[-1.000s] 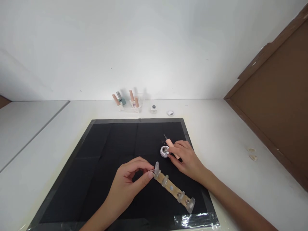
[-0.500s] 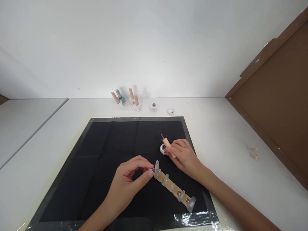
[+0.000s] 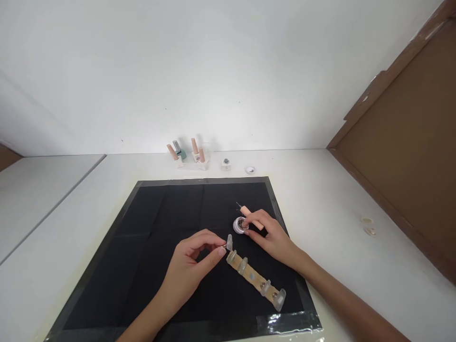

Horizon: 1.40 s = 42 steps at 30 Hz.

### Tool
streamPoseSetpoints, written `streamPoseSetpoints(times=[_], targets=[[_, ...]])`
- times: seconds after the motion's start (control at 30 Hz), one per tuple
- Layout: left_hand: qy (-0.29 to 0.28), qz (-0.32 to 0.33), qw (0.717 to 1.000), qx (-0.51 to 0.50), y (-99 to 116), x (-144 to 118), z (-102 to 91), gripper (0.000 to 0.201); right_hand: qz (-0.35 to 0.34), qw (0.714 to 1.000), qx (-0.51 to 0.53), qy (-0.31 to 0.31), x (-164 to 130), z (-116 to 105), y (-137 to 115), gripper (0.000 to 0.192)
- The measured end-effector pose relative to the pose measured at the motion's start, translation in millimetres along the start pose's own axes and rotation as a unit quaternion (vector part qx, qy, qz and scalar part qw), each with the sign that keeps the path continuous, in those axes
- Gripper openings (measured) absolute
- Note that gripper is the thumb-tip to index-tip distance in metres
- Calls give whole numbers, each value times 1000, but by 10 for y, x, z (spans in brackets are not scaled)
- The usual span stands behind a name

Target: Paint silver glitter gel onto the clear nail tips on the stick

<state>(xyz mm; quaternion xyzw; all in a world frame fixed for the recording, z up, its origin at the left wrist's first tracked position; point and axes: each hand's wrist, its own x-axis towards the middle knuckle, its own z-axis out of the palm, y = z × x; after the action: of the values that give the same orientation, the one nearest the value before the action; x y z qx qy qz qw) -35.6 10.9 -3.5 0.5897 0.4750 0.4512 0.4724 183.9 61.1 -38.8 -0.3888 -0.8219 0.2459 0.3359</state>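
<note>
The work in hand was decorating clear artificial nail tips, and the step looked like the pick-up of a tiny ornament for a tip. The left hand pinched one clear plastic nail tip between thumb and forefinger, the other fingers curled loosely, holding it raised just off the near end of the tan strip of mounted clear nail tips. That strip lay slantwise on the black square work mat, running toward the mat's near right corner.

The right hand gripped a slim peach-handled dotting tool, fingers closed round its shaft, and its forefinger rested at the rim of the small round white jar of dark beads, which stood on the right half of the mat, well in from its right edge. Whether a bead already clung to the tool's tip was too small to tell.

Judged from this, the next move would call for a steady, fine touch: lifting one bead cleanly from the jar and carrying it across to the held tip without jarring either hand.

Against the frame half a second earlier, the left hand's tip had come free of the strip and stood slightly above it, where before it sat at the strip's end. The tool's handle had tilted lower, lying flatter across the jar.

Along the far edge of the white table stood a cluster of peach-capped polish bottles.
</note>
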Motion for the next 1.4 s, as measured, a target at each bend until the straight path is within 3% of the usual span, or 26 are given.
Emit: streamPoseSetpoints(times=[0.37, 0.5, 0.67, 0.9, 1.0, 1.17, 1.4], targets=[[-2, -9, 1000, 3, -3, 27, 30, 6, 78, 985, 127, 88, -35, -112, 55, 10], [1, -10, 1000, 5, -16, 39, 34, 6, 93, 975, 163, 119, -50, -202, 80, 18], [-2, -18, 1000, 11, -36, 64, 43, 6, 111, 975, 152, 122, -58, -245, 79, 20], [3, -39, 999, 14, -52, 73, 55, 6, 120, 974, 150, 118, -65, -143, 137, 26], [7, -42, 999, 15, -49, 73, 61, 6, 109, 979, 128, 114, -54, -103, 157, 27], [11, -41, 999, 15, -47, 77, 58, 5, 29, 997, 23, 71, -19, -85, 140, 26], [9, -40, 999, 18, -50, 80, 52, 5, -30, 996, -78, 26, 27, -69, 108, 26]])
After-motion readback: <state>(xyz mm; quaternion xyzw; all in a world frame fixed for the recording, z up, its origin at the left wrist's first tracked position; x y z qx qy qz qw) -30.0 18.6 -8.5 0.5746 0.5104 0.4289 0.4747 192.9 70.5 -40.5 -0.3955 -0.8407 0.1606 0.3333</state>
